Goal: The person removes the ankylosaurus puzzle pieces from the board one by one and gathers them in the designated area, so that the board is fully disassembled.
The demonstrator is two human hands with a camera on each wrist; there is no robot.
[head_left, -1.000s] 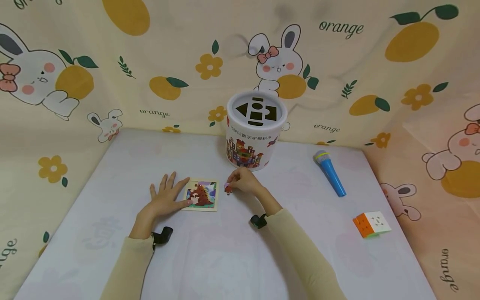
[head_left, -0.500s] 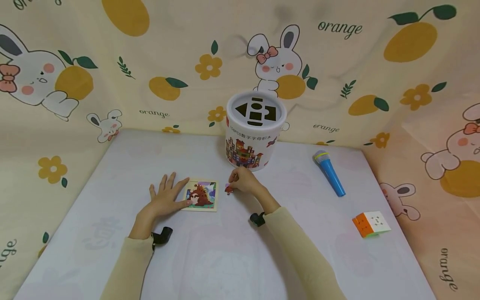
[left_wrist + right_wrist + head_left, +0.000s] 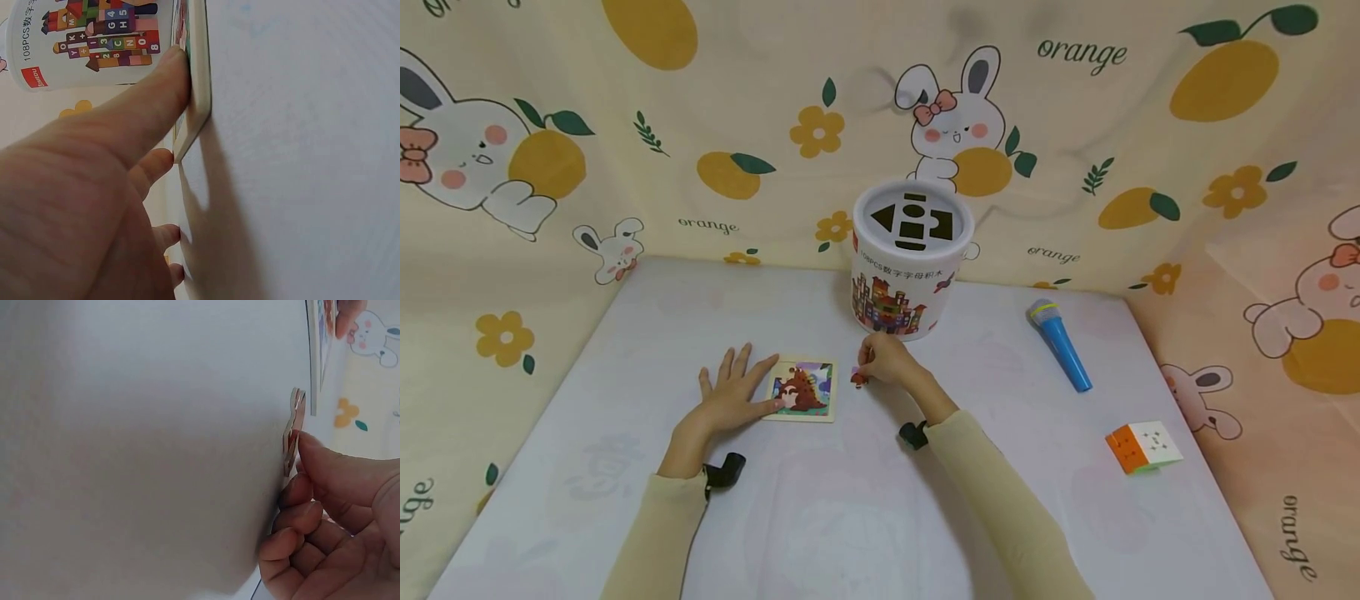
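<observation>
Narrow pinch: right hand [image 3: 887,360] holds piece [image 3: 858,378], just right of board [image 3: 808,418].
Thumb meets fingertip on the piece; whether it is clear of the table [image 3: 820,517] cannot be told. Left hand [image 3: 730,398], fingers spread, touches the board's left side. Judged best: light pinch near the piece's edge, board steadied just enough to stop sliding.

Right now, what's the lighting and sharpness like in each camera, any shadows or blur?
Head view: even light, a soft shadow beside the right sleeve on the tabletop; left wrist view: turned sideways, a long dark shadow by the puzzle frame, block bucket lettering readable; right wrist view: dim, broad grey shading over the tabletop, puzzle piece nearly edge-on.
</observation>
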